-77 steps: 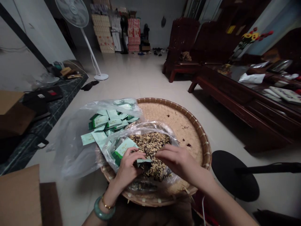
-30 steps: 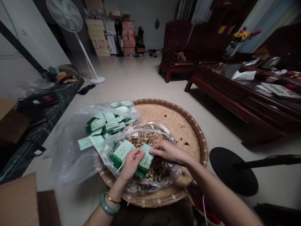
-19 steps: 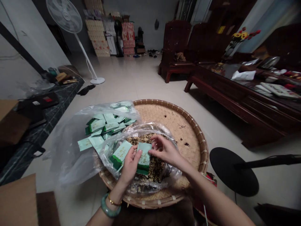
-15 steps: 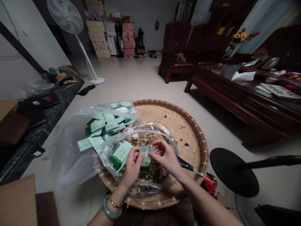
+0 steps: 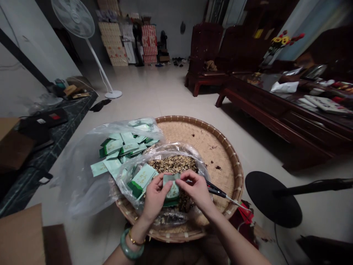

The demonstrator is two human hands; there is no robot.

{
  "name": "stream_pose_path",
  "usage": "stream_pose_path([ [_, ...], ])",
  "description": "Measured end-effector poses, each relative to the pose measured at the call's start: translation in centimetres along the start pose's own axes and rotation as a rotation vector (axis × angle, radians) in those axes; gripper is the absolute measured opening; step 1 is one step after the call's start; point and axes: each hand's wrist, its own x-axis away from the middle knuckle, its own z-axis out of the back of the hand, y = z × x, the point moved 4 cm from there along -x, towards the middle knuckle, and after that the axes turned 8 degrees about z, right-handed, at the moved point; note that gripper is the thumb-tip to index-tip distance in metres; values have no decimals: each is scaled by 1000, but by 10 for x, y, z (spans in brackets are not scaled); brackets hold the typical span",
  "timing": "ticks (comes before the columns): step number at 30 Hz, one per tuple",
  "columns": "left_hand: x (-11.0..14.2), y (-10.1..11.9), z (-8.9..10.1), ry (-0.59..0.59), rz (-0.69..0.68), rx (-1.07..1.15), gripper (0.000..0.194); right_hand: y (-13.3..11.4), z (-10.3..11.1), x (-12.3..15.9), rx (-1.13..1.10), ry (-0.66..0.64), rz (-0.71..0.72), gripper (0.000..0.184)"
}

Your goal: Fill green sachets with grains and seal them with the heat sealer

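Observation:
Between my two hands a small green packet [image 5: 172,189] stands upright over loose dried grains. My left hand [image 5: 157,193] pinches its left upper edge, thumb in front. My right hand [image 5: 196,187] grips the right upper edge between thumb and fingers. Beneath lies a clear plastic bag [image 5: 202,167], spread open and full of mixed dark and pale dried grains [image 5: 175,163]. Several flat green packets [image 5: 143,178] rest on its left side. A black-handled tool with a cord [image 5: 216,190] lies beside my right hand, its front end hidden behind the fingers.
A round woven bamboo tray [image 5: 238,173] carries the bag, with dark scraps on its right part. Left of it, another plastic bag [image 5: 82,176] holds a pile of green packets [image 5: 121,147]. A black round stand base [image 5: 271,198] is on the right, a wooden table [image 5: 256,103] behind.
My right hand's fingers have closed in on the packet's upper edge and curled down. The packet stays in nearly the same place, and the view has shifted slightly.

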Motion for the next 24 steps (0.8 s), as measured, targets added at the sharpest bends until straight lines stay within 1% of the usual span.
stream_pose_path([
  [3,-1,1,1,-2,-15,-56,27,3,0,0,-32,-17,-46,21],
  [6,0,2,2,8,-27,-107,24,7,0,1,-45,-9,-73,21],
  [11,1,9,-1,7,-17,-132,28,6,3,-2,1,3,5,18],
  [13,0,10,-2,-34,6,-153,28,4,4,-5,-7,-42,43,21],
  [16,-3,11,-2,-86,24,-205,28,-1,8,-9,24,-117,92,16],
  [18,-5,11,0,-81,1,-250,31,-1,10,-10,29,-140,47,19],
  [20,-6,11,2,-56,-36,-269,39,1,10,-10,4,-149,-37,23],
  [21,-7,11,2,-49,-41,-261,39,2,10,-9,-10,-143,-70,25],
  [22,-7,10,1,-56,-27,-242,36,4,10,-8,-22,-130,-93,27],
  [24,-7,6,-2,-108,34,-201,27,6,9,-8,-46,-98,-126,31],
])
